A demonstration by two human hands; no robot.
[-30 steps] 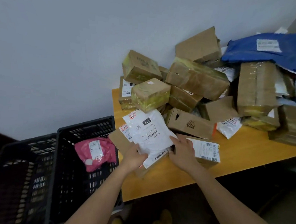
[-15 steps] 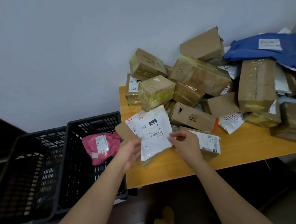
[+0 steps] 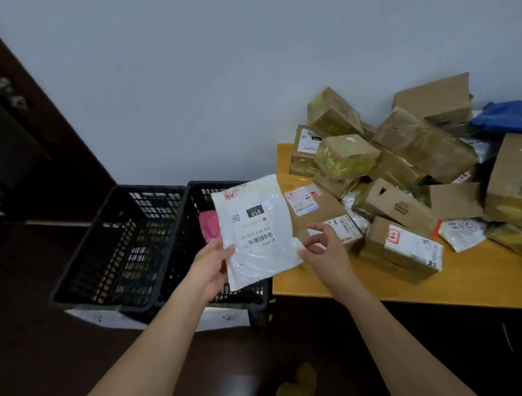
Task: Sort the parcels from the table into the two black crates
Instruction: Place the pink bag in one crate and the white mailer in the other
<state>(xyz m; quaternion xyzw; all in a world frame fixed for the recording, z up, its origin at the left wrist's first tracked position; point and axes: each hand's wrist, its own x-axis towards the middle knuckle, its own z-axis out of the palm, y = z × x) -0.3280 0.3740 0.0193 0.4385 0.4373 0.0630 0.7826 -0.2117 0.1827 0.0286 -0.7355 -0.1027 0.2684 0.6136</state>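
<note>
The left hand [image 3: 215,264] is gripping a white plastic mailer [image 3: 256,231] by its lower left edge, thumb lying across the front, and is holding it in the air over the right black crate [image 3: 188,248], just off the left edge of the counter [image 3: 464,283]. The mailer is facing the camera, tilted, showing a barcode and a dark tag reading 010. The right hand [image 3: 324,251] is hovering at the mailer's lower right corner, its fingers [image 3: 319,229] loosely curled and gripping nothing; whether it is touching the plastic I cannot tell. A pink parcel [image 3: 209,226] is lying inside the right crate, mostly hidden behind the mailer. The left black crate [image 3: 117,243] is standing against it, side touching side, on the dark floor; nothing is showing inside it.

On the counter a heap of brown cardboard boxes [image 3: 411,152] is piling up toward the wall, many wrapped in yellowish tape. Near the front edge a labelled box [image 3: 404,251] is lying flat, and a box printed BAHA [image 3: 398,204] is resting just behind it. A blue mailer [image 3: 512,118] is sitting on top at the far right.
</note>
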